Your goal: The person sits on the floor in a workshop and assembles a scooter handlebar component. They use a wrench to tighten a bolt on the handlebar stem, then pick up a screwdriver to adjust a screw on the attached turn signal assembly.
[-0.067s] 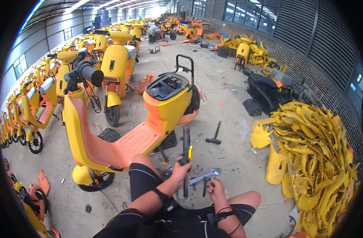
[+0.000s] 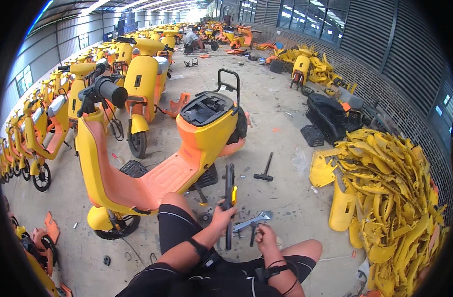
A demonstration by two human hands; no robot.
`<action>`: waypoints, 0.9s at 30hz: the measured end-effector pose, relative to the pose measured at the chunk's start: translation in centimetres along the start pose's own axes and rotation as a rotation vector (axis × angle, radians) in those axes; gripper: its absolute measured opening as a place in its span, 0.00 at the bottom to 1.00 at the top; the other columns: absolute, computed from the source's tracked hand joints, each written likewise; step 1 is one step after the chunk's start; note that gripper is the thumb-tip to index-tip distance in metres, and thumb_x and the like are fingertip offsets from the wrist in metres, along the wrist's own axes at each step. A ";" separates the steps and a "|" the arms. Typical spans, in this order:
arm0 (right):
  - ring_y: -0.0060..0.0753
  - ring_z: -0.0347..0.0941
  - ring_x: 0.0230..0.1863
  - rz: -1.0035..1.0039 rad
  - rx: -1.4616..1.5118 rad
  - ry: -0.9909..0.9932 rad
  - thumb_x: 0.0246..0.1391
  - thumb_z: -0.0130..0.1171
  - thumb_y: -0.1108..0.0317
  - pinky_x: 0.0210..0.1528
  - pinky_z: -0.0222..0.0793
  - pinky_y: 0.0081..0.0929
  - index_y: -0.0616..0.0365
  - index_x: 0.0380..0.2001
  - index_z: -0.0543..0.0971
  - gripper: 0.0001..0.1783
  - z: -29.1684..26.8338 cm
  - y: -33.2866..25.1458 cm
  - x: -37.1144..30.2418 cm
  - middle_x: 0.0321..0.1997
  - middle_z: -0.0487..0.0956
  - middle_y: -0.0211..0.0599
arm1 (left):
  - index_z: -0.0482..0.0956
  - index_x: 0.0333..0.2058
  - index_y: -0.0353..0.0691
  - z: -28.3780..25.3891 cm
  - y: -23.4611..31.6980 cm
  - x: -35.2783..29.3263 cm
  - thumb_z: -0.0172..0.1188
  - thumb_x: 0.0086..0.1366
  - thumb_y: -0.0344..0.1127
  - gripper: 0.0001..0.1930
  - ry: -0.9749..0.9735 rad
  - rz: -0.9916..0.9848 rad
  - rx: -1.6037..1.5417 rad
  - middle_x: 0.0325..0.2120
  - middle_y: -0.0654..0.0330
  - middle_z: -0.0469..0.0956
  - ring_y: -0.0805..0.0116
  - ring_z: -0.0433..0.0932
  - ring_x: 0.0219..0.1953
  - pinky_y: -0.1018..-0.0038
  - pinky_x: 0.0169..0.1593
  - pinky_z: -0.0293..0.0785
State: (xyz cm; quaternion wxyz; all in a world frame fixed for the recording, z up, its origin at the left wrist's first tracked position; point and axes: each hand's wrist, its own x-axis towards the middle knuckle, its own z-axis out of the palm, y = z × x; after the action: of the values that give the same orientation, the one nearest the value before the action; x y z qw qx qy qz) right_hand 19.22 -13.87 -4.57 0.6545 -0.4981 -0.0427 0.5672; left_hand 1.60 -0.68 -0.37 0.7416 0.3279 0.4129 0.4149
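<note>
My left hand (image 2: 223, 217) is closed around a long, narrow black part (image 2: 229, 188) with a bright yellow piece on its side. The part stands roughly upright in the view, above the floor before my knees. My right hand (image 2: 267, 239) is curled into a fist beside a short dark tool (image 2: 253, 234); what lies inside its fingers is hidden. Between the hands, a grey adjustable wrench (image 2: 258, 218) lies on the floor. Farther out is a black hammer-like tool (image 2: 266, 168). A yellow and orange scooter (image 2: 201, 143) without its seat stands just left of my hands.
A big heap of yellow plastic panels (image 2: 389, 208) rises on the right, with black crates (image 2: 325, 116) behind it. Rows of yellow scooters (image 2: 140, 81) fill the left side. Another person (image 2: 191, 40) crouches far back. Small parts litter the concrete floor (image 2: 281, 193).
The whole view has shifted slightly. Both hands keep their closed grip, and the black part stays in my left hand with little movement.
</note>
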 end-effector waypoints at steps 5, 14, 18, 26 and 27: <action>0.19 0.58 0.15 -0.031 -0.098 -0.095 0.57 0.57 0.73 0.16 0.51 0.20 0.57 0.40 0.73 0.08 2.2 -0.2 -1.5 0.31 0.78 0.36 | 0.69 0.49 0.44 -1.1 -1.5 -2.8 0.66 0.63 0.28 0.18 -0.014 -0.052 0.026 0.27 0.65 0.75 0.76 0.74 0.26 0.77 0.25 0.69; 0.14 0.64 0.18 -0.141 -0.391 -0.089 0.58 0.59 0.74 0.19 0.57 0.16 0.59 0.41 0.73 0.09 6.4 3.1 -1.8 0.35 0.82 0.36 | 0.79 0.33 0.34 -3.3 -2.0 -2.1 0.64 0.58 0.27 0.05 -0.026 -0.084 0.077 0.25 0.62 0.79 0.72 0.77 0.25 0.76 0.28 0.71; 0.15 0.68 0.25 -0.297 -0.404 -0.067 0.59 0.60 0.74 0.25 0.60 0.15 0.58 0.43 0.73 0.10 8.2 3.9 -0.6 0.37 0.82 0.34 | 0.77 0.37 0.36 -3.7 -3.7 -0.7 0.64 0.58 0.25 0.08 -0.066 -0.104 -0.011 0.27 0.62 0.79 0.73 0.77 0.28 0.76 0.32 0.71; 0.15 0.67 0.27 -0.312 -0.441 -0.054 0.61 0.60 0.72 0.25 0.60 0.16 0.57 0.43 0.74 0.08 7.8 5.7 -0.7 0.34 0.76 0.27 | 0.76 0.43 0.36 -3.8 -3.5 -2.0 0.64 0.60 0.25 0.12 -0.065 -0.098 -0.043 0.35 0.62 0.80 0.72 0.79 0.38 0.73 0.44 0.75; 0.18 0.70 0.32 -0.320 -0.416 -0.039 0.61 0.60 0.72 0.32 0.64 0.19 0.59 0.43 0.74 0.08 8.0 6.1 -0.4 0.36 0.77 0.30 | 0.75 0.43 0.37 -4.2 -4.2 -1.9 0.65 0.59 0.25 0.13 -0.077 -0.101 -0.034 0.36 0.62 0.80 0.73 0.78 0.38 0.74 0.43 0.74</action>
State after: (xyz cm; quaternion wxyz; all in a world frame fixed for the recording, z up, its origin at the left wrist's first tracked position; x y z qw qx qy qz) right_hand 9.88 -10.19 -4.63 0.6186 -0.5978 -0.2492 0.4447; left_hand -1.31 -3.60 -5.04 0.7823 0.3096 0.3931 0.3710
